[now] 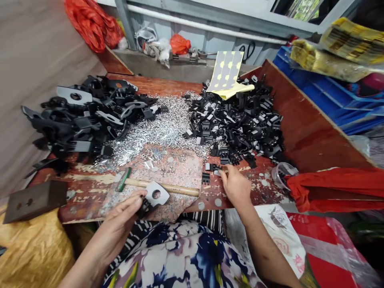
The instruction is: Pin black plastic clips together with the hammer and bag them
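My left hand point(127, 212) grips a black plastic part with a flat grey face and a round hole point(162, 195), tilted above the stone slab's front edge. Its fingers partly cover the black end. Right of the slab, my right hand point(237, 186) has thumb and forefinger closed at a small black plastic clip point(211, 167); the fingertips are partly hidden. A second small clip point(205, 178) lies just in front of it. On the pinkish stone slab point(183, 160) rests a hammer point(162, 187), its green head to the left.
Larger black parts point(81, 120) heap up at left, loose metal pins point(162, 124) in the middle, small black clips point(240, 120) at right. A grey-and-yellow sticker sheet point(227, 72) tops the clips. Wooden side boards point(318, 112) border the bench; a clear plastic cup point(282, 174) stands at right.
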A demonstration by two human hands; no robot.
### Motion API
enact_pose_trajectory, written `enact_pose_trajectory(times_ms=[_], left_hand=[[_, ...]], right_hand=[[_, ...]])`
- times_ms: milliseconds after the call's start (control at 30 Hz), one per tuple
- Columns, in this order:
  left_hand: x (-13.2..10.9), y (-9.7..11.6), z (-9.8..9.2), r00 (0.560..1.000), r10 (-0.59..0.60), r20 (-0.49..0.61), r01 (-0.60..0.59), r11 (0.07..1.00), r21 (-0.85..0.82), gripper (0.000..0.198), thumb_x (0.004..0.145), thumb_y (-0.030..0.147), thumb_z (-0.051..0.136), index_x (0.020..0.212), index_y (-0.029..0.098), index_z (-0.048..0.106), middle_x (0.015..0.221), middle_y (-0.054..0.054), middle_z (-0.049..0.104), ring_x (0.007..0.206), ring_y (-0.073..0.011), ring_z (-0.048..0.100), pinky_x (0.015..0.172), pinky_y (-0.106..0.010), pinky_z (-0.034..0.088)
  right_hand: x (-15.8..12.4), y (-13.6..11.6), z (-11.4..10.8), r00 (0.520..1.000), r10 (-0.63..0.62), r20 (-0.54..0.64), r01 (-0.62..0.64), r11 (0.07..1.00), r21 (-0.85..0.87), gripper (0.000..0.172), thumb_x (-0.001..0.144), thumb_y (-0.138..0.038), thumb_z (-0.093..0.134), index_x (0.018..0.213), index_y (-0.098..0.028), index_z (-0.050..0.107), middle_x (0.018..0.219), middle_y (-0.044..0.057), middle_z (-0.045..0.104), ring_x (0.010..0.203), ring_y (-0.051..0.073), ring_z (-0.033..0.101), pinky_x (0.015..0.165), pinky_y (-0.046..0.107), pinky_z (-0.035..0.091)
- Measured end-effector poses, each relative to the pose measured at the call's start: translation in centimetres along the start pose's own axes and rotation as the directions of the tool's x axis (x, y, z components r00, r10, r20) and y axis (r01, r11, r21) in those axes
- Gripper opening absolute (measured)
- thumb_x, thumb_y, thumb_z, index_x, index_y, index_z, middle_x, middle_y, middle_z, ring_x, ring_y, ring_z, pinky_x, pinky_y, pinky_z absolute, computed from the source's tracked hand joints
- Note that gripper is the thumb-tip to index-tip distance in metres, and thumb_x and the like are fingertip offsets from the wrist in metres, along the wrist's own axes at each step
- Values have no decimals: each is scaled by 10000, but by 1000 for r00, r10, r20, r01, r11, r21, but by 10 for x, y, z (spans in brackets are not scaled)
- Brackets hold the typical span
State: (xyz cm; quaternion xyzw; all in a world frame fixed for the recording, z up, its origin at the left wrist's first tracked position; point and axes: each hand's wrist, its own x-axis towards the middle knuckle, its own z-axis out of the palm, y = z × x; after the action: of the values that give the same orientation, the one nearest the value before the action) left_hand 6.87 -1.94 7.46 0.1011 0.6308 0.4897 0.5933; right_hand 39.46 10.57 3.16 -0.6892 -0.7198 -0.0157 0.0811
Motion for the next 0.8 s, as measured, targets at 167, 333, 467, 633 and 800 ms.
enact_pose_trajectory(times_ms=[167, 333, 467, 633, 800], left_hand=[[-3, -3, 7, 992, 70, 109, -83, 990, 117, 446, 642, 518, 904, 958, 213, 828, 1288, -88, 675, 1051, -260, 617, 785, -289, 504], [-4, -2, 7, 982, 100, 162, -121, 985, 120, 370, 582, 504, 937, 793, 217, 839, 1245, -73, 624, 884, -190, 541, 635, -232, 469], [-4, -1, 8, 976, 107, 190, -129, 985, 112, 350, 600, 500, 927, 778, 212, 839, 1155, -78, 623, 816, -168, 503, 592, -214, 458], [-5, -3, 4, 974, 106, 201, -132, 983, 124, 333, 619, 486, 920, 785, 208, 839, 1120, -80, 609, 802, -163, 502, 606, -217, 482], [-5, -4, -3, 980, 101, 172, -126, 982, 139, 328, 659, 472, 904, 796, 184, 827, 1138, -81, 602, 808, -160, 517, 612, -212, 488]], right_hand=[[20, -8, 26, 990, -95, -108, 124, 944, 305, 450, 932, -263, 550, 1372, -171, 580, 999, 105, 684, 848, 226, 644, 704, 321, 489], [33, 9, 32, 989, -125, -78, 147, 876, 460, 286, 857, -242, 580, 1108, -192, 707, 905, 44, 647, 700, 175, 610, 698, 318, 520], [27, 4, 29, 986, -127, -111, 162, 892, 422, 273, 859, -254, 576, 1107, -201, 677, 1068, 99, 602, 942, 248, 621, 860, 387, 515], [30, 7, 32, 992, -92, -90, 122, 904, 411, 327, 764, -191, 603, 1089, -205, 623, 989, 67, 578, 870, 234, 617, 805, 376, 526], [33, 22, 21, 986, -166, -20, 160, 903, 399, 381, 747, -204, 658, 1127, -220, 652, 1021, 47, 597, 837, 193, 639, 808, 332, 525]])
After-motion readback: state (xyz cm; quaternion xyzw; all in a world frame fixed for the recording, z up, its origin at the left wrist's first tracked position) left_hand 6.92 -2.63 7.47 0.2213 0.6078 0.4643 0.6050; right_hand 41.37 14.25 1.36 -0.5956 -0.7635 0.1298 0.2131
